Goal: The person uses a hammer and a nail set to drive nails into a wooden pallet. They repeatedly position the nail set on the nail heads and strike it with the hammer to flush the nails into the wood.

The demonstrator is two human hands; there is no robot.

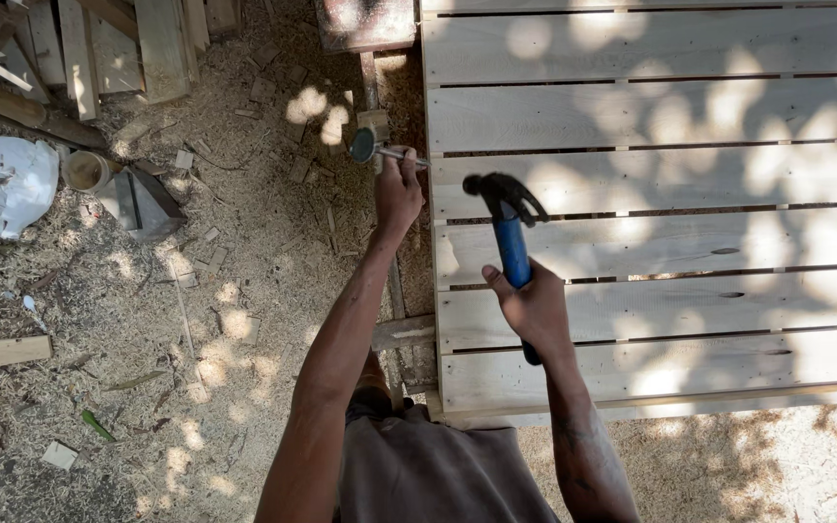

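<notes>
right hand (533,308) grips a blue-handled claw hammer (508,225) over the slatted wooden panel (651,116); left hand (397,192) pinches what looks like a nail (401,155) at its edge.

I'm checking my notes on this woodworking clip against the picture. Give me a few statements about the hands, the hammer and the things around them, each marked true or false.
1. The right hand grips a blue-handled claw hammer with a black head. True.
2. The left hand rests flat on the sawdust-covered ground. False: it is raised at the left edge of the pale wooden slatted panel, pinching a thin metal piece.
3. The hammer head rests on the ground. False: it is over the slats.
4. A crumpled white bag lies at the left. True.
5. The panel is painted red. False: it is bare pale wood.
</notes>
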